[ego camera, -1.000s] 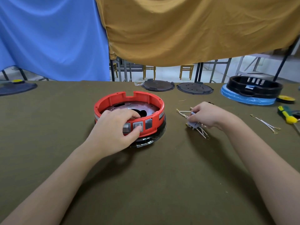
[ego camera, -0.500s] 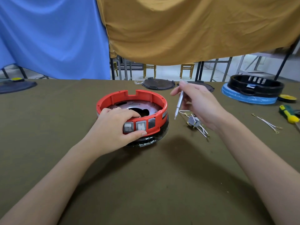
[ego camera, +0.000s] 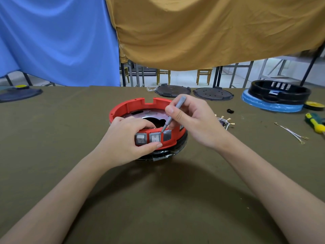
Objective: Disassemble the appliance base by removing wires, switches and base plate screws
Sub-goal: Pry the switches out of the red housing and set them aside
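Note:
A round red appliance base (ego camera: 133,107) stands on the olive table (ego camera: 158,199), with a metal plate inside and grey rocker switches (ego camera: 155,137) on its near wall. My left hand (ego camera: 126,140) grips that near wall, fingers inside the rim and thumb under the switches. My right hand (ego camera: 191,120) pinches a thin grey screwdriver (ego camera: 173,114); its tip sits at the upper right corner of the middle switch. A bundle of removed wires (ego camera: 226,121) lies just right of the base, partly hidden by my right hand.
Two dark round plates (ego camera: 173,91) (ego camera: 212,93) lie at the far edge. A black base on a blue ring (ego camera: 276,95) stands at the far right. A green-yellow screwdriver (ego camera: 314,122), loose white wires (ego camera: 292,132) and a small black part (ego camera: 230,110) lie to the right.
My right hand left the wire bundle, lifted the grey screwdriver and brought its tip down onto the switch row. My left hand kept its grip on the red base.

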Available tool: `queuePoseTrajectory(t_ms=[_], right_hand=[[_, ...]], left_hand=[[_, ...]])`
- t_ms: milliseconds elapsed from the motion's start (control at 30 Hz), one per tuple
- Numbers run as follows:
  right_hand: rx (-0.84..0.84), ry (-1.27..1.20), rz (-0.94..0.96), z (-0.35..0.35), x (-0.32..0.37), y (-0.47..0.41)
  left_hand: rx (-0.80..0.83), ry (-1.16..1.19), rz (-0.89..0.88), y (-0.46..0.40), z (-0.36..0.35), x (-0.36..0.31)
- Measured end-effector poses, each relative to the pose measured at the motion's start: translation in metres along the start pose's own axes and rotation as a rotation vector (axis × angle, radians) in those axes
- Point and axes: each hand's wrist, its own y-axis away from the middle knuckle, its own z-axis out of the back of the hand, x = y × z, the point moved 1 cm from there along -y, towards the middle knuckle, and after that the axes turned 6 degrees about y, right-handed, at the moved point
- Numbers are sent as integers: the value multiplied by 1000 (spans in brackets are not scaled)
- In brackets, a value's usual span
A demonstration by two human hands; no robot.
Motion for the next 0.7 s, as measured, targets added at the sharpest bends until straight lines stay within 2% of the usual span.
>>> queuePoseTrajectory(t_ms=[167, 367, 700], right_hand=[[-20, -9, 3, 2, -1, -1], [35, 131, 31, -3, -2, 1], [0, -25, 25, 6, 14, -1]], left_hand=[[-1, -5, 0, 0, -1, 0], [-11, 13, -6, 0, -1, 0], [-15, 89, -77, 0, -6, -8]])
